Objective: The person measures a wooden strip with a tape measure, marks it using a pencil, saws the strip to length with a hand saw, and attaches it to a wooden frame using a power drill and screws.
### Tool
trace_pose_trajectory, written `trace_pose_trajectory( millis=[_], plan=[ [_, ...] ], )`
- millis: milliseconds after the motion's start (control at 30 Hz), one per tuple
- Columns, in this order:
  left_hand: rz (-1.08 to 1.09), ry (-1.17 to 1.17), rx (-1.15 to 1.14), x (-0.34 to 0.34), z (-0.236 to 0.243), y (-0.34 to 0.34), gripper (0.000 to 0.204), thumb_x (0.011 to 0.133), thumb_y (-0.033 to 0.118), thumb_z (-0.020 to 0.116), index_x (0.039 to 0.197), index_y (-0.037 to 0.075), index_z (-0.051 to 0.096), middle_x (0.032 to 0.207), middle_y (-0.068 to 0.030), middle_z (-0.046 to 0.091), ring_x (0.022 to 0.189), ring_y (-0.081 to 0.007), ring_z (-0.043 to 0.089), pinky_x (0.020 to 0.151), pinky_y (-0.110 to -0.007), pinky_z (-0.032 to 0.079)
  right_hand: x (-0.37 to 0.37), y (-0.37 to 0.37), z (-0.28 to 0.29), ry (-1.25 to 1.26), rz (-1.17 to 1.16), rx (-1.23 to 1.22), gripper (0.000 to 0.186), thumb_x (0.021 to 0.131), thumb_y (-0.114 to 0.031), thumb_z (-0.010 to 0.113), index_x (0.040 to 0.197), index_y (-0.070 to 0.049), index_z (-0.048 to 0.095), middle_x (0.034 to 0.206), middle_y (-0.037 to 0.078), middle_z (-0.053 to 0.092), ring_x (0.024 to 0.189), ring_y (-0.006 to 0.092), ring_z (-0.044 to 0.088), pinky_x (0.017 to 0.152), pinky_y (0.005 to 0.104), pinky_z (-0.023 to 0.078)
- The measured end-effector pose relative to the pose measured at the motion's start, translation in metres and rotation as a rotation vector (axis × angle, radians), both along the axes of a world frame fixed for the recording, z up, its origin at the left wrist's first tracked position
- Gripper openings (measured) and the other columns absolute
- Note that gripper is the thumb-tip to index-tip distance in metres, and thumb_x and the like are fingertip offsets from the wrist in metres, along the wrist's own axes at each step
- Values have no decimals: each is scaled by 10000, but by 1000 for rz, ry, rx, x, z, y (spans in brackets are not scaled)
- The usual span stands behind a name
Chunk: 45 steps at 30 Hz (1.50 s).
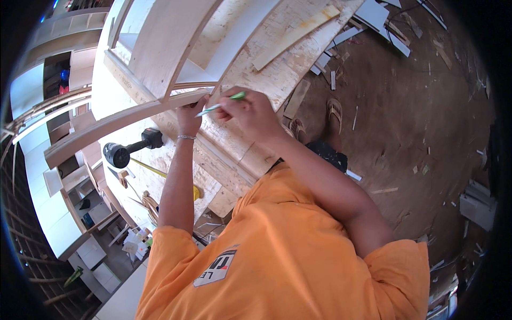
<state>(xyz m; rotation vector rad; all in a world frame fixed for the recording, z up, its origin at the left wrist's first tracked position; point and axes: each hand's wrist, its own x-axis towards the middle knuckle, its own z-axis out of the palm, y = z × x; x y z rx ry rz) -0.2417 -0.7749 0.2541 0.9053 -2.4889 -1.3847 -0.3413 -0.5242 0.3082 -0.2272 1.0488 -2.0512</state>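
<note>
My left hand (189, 118) is closed on the near end of a long wooden strip (106, 125), which runs off to the left. The strip's end lies against the corner of a wooden cabinet frame (173, 45) on the workbench. Just right of it, my right hand (248, 113) pinches a green and white pen (210, 110). The pen's tip points left, close to my left hand. Some of my left fingers are hidden behind the strip.
A black cordless drill (130, 149) lies on the workbench (274, 85) left of my left forearm. Near that forearm is a yellow tape measure (197, 192). A loose wooden board (296, 37) lies at the far right of the bench. Offcuts (378, 21) litter the brown floor.
</note>
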Motion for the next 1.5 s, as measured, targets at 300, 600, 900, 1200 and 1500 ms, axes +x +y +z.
trace_pose_trajectory(
  millis=[300,600,900,1200,1500],
  plan=[
    [65,82,220,38,70,77,303,935,89,756,1217,-10,709,1165,-74,738,1062,-140,669,941,-281,550,-27,80,20,432,109,273,250,1093,-198,497,994,-29,654,936,42,679,896,133,633,882,303,514],
    [17,302,85,49,137,115,275,912,125,791,1166,32,740,1155,-69,746,1033,-132,685,900,-288,566,-12,71,62,508,240,259,257,1098,-203,488,970,-20,615,859,33,624,873,136,614,855,301,485],
    [-299,356,73,62,125,145,235,931,135,758,1152,55,755,1188,-103,736,1113,-235,689,988,-370,540,4,81,126,902,322,462,328,906,-253,766,1179,-83,707,866,64,633,730,131,560,667,313,497],
    [-480,212,342,30,133,186,357,905,87,777,1241,43,666,1140,-97,713,1090,-198,669,940,-357,562,3,88,138,1094,264,392,288,935,-135,717,1205,-37,707,911,93,687,756,164,648,694,311,531],
    [168,283,109,72,46,104,140,879,136,819,989,50,809,862,-66,786,795,-114,688,696,-287,534,6,88,128,1023,135,614,213,961,-178,706,1153,-98,754,800,76,696,744,124,599,709,310,513]
  ],
)
